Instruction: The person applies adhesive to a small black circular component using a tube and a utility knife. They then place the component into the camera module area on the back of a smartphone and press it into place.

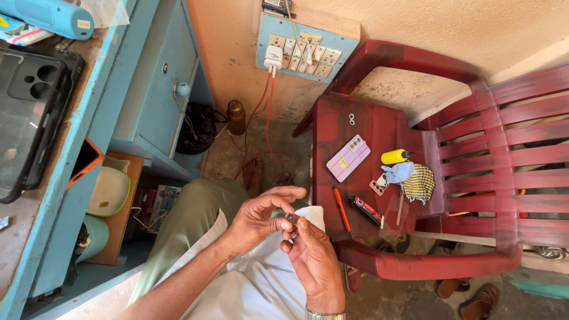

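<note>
Seen from the head camera, both hands meet over the lap, low and just left of centre. The left hand [255, 222] comes in from 8 o'clock and the right hand [314, 261] from 6 o'clock; between their fingertips sits a small dark part [291, 218]. It looks grey-black with a metallic glint, short and stubby; its long axis seems to run roughly from 9 to 3 o'clock, but it is too small and too covered to tell which end leads. The left fingers [278, 198] curl narrowly around it, thumb below, and the right thumb and forefinger pinch it from 5 o'clock. At 2 o'clock from the hands stands a red plastic chair [415, 261] whose seat carries loose things: a phone [348, 157] lying back up, pale pink and yellow in blocks, its long axis tilted toward 2 o'clock; a yellow bottle [395, 156] lying on its side, nozzle toward 3 o'clock; a blue cloth [399, 172] touching a yellow-and-black checked cloth [419, 184]; an orange pen [341, 208] and a black-and-red tube [366, 210], both slanted toward 11 o'clock. At 12 o'clock a pale blue switchboard [332, 35] hangs on the wall, holding a white plug [272, 59] with red wires dropping from it. At 9 o'clock a blue tabletop [89, 101] bears a black phone case [29, 112].
</note>
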